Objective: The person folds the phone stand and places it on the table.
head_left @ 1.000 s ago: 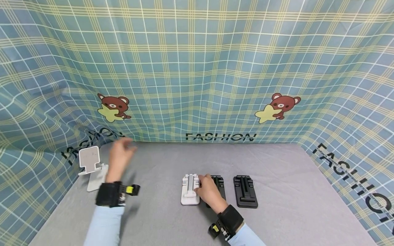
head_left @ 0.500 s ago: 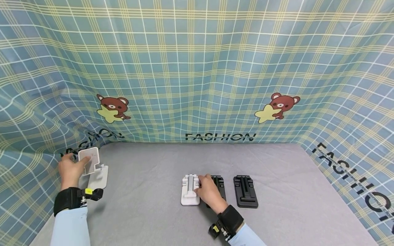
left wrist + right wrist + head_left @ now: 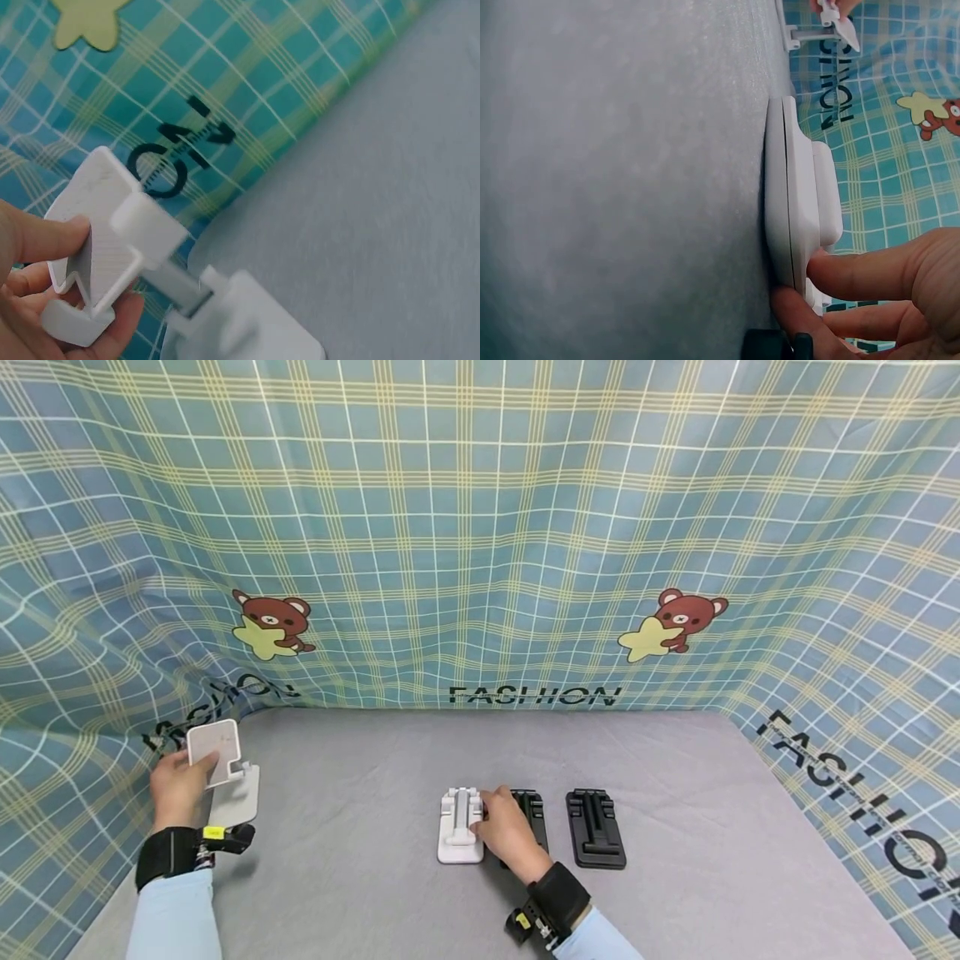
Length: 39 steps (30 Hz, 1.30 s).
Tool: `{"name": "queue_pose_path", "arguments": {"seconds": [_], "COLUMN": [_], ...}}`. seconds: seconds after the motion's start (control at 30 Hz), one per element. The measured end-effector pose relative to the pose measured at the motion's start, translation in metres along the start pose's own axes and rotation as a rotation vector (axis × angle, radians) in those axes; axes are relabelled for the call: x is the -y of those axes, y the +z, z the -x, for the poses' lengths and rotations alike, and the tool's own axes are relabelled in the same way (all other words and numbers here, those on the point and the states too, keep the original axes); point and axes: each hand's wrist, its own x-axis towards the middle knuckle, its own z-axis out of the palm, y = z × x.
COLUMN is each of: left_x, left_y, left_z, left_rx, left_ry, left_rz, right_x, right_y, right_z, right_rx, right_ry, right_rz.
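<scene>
At the table's left, an unfolded white phone stand (image 3: 238, 802) stands with its base down and its plate raised. My left hand (image 3: 177, 789) grips that plate by its left edge; in the left wrist view the thumb presses the plate's face (image 3: 105, 199) and the fingers curl behind it. A folded white phone stand (image 3: 452, 837) lies flat at mid-table. Along its right edge, my right hand (image 3: 510, 831) pinches it, with thumb above and a finger at the side, as the right wrist view shows (image 3: 801, 195). Part of a black phone stand (image 3: 536, 817) is hidden by this hand.
Another folded black phone stand (image 3: 596, 828) lies to the right of the right hand. A checked cloth (image 3: 480, 568) hangs behind and at both sides of the grey table (image 3: 352, 860).
My left hand has swung left and taken hold of the unfolded white stand's plate. The plate looks slightly turned. My right hand has stayed at the folded white stand.
</scene>
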Motion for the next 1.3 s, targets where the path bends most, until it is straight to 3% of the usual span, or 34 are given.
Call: {"name": "queue_pose_path", "arguments": {"seconds": [0.1,0.17,0.3,0.43,0.67,0.93,1.03,1.2,1.3], "left_x": [0.000,-0.005,-0.012,-0.039,-0.097,-0.138,-0.147,-0.155,-0.157], "left_y": [-0.001,0.001,0.012,0.028,0.061,0.099,0.111,0.127,0.135], "left_z": [0.001,0.008,0.018,0.047,0.109,0.174,0.194,0.221,0.235], "left_rx": [0.027,0.056,0.084,0.163,0.405,0.600,0.645,0.713,0.748], "left_ry": [-0.035,-0.027,0.005,0.035,0.083,0.175,0.199,0.238,0.253], "left_rz": [0.051,0.017,0.055,0.182,0.428,0.577,0.596,0.614,0.622], "right_x": [0.001,0.001,0.001,0.000,-0.001,0.000,0.003,0.009,0.012], "right_y": [0.000,0.000,0.000,0.000,-0.004,-0.023,-0.032,-0.054,-0.071], "right_z": [0.000,0.000,0.000,0.000,0.000,-0.002,-0.004,-0.008,-0.007], "right_rx": [-0.001,0.000,-0.002,-0.007,0.026,0.090,0.087,0.102,0.079], "right_ry": [0.004,0.008,0.010,0.002,-0.010,-0.019,-0.030,0.009,0.011], "right_rz": [-0.005,-0.008,-0.015,-0.014,-0.034,-0.088,-0.211,-0.655,-0.838]}}
